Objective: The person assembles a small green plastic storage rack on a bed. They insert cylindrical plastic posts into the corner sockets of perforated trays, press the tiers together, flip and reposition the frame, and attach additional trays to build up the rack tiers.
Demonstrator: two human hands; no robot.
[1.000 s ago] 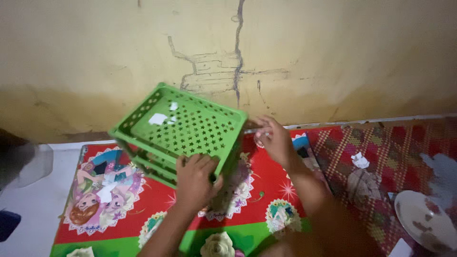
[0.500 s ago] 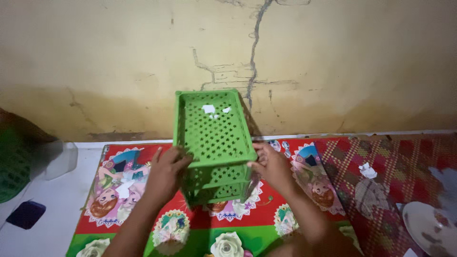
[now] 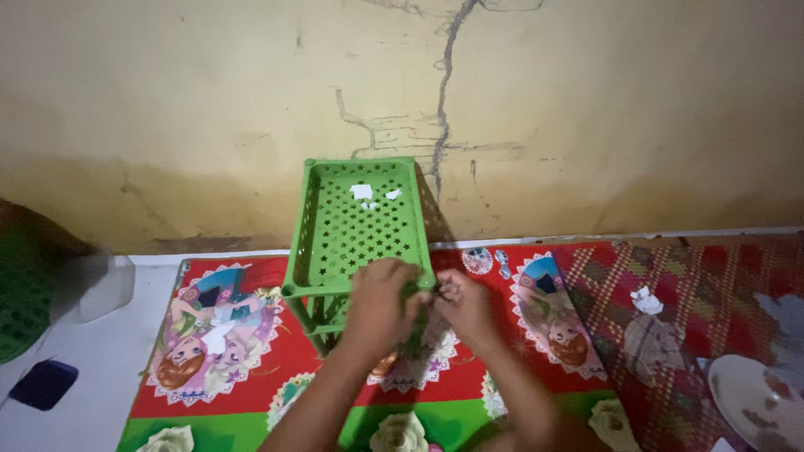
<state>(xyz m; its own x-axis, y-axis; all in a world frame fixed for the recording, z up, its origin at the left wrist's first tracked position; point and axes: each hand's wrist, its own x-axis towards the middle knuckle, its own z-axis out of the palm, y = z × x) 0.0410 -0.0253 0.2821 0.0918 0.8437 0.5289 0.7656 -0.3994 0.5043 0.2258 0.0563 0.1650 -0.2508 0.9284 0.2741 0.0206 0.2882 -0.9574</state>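
Green plastic rack [image 3: 358, 219] stands upright on the floor mat [image 3: 251, 335], long axis running away toward the wall. Both hands meet at its near right corner: left hand [image 3: 381, 303] curled over the rim, right hand [image 3: 466, 306] pinching beside it, probably gripping the corner post.

Both hands [image 3: 423, 305] moved onto rack's [image 3: 356, 226] near corner.

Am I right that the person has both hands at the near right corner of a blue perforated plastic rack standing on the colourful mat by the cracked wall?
Not quite: the head view shows the perforated plastic rack is green, not blue. The rest holds: the left hand and right hand meet at its near right corner, on the colourful mat by the cracked wall.
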